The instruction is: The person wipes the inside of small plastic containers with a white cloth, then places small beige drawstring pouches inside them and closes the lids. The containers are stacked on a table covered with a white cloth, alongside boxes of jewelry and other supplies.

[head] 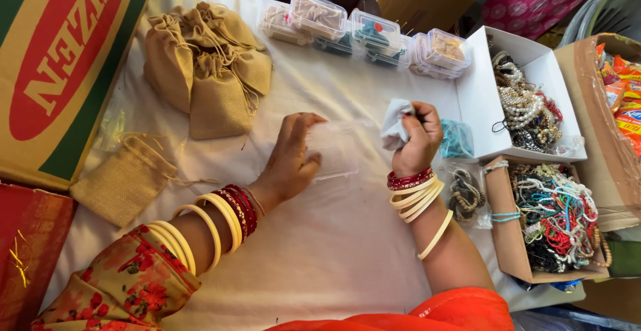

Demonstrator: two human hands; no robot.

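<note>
My left hand (292,157) rests on a clear plastic box (334,150) lying on the white tablecloth (320,251), its fingers on the box's left edge. My right hand (417,137) is closed around a crumpled white cloth (395,124) just right of the box. Both wrists wear cream and red bangles.
Burlap pouches (207,64) lie at the back left, one more (123,181) nearer. Clear lidded boxes (374,34) line the back. A white box (527,104) and a brown box (554,217) of bead jewellery stand at right. A large printed carton (60,57) fills the left.
</note>
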